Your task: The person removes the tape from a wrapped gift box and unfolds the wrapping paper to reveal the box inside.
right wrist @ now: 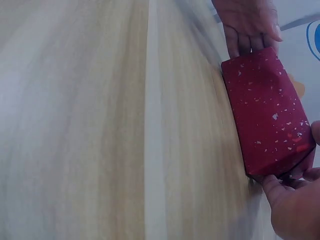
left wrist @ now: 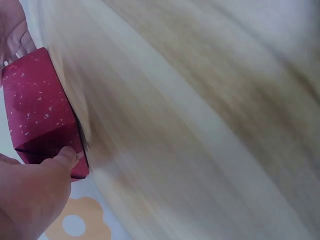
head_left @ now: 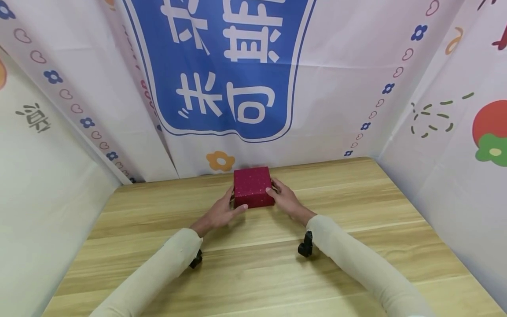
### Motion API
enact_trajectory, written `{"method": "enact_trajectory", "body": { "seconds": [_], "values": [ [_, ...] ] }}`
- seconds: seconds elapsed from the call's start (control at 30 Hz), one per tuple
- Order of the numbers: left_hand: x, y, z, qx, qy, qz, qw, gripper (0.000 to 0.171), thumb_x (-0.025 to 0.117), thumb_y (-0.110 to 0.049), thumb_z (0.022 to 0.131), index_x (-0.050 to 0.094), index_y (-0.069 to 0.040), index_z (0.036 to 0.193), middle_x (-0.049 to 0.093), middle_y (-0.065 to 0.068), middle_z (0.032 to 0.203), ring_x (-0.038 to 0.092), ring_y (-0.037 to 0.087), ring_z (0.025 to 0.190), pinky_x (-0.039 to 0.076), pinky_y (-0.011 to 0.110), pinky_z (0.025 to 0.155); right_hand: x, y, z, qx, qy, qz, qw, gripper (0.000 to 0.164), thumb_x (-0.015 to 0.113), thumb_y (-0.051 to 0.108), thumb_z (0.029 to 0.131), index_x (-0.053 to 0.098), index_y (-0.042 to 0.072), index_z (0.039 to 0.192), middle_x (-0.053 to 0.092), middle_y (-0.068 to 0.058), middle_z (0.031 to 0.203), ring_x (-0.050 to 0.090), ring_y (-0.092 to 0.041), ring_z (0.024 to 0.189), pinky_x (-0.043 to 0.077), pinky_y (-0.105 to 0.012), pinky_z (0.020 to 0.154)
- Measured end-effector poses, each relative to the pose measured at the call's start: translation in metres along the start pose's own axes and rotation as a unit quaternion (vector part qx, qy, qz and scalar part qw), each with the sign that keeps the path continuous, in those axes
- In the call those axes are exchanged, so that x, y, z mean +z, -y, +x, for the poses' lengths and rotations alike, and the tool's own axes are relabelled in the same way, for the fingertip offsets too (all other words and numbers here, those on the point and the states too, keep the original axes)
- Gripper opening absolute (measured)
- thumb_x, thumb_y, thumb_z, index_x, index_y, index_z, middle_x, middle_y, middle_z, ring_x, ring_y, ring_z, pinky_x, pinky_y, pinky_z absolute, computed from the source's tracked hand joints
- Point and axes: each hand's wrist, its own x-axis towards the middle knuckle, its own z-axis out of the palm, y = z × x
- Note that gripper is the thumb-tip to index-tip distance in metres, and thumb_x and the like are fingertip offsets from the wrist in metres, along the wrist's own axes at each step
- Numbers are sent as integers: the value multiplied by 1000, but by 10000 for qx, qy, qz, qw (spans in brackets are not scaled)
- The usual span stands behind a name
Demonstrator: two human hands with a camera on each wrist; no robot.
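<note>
Left hand [head_left: 220, 212], fingers loosely extended, at left end of red box [head_left: 253, 181]; right hand [head_left: 288, 200] pinches right front corner. Box near far table [head_left: 245, 268] edge, long axis probably left-right, view foreshortened; neither hand nearer.

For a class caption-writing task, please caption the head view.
A left hand and a right hand flank a red box on a wooden table.

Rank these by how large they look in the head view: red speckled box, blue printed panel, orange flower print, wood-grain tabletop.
Largest to smallest:
1. wood-grain tabletop
2. blue printed panel
3. red speckled box
4. orange flower print
</note>
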Motion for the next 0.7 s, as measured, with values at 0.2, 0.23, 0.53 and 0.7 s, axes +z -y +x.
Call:
{"method": "enact_trajectory", "body": {
  "seconds": [0.2,0.23,0.53,0.7],
  "values": [
    [2,-4,-4,-175,13,-239,9996,92,61,-39,96,-1,-17,160,27,16,161,31,37,146,28,53,118,1,2,-5,-8,21,149,9999,59,48,35,104,25,25,157,33,-6,160,30,-28,148,29,-45,119],
    [2,-5,-5,-168,5,-281,9995,91,61,-38,97,-1,-16,160,27,17,161,31,38,146,28,52,118,1,2,-7,9,26,189,9998,59,48,34,104,25,24,157,32,-6,161,30,-29,148,28,-44,119],
    [9,-8,-19,-18,-71,-610,9981,86,60,-33,99,3,-11,160,31,18,159,35,34,145,33,47,116,2,-1,-23,141,-28,223,9996,63,50,36,103,24,24,158,30,-4,162,28,-28,149,30,-46,119],
    [13,-10,-27,2,-30,-757,9971,83,60,-30,99,6,-7,159,31,20,158,37,34,143,37,44,113,2,-3,-34,143,-89,199,9997,61,51,35,103,25,26,157,31,-4,161,29,-28,149,29,-45,119]
  ]
}}
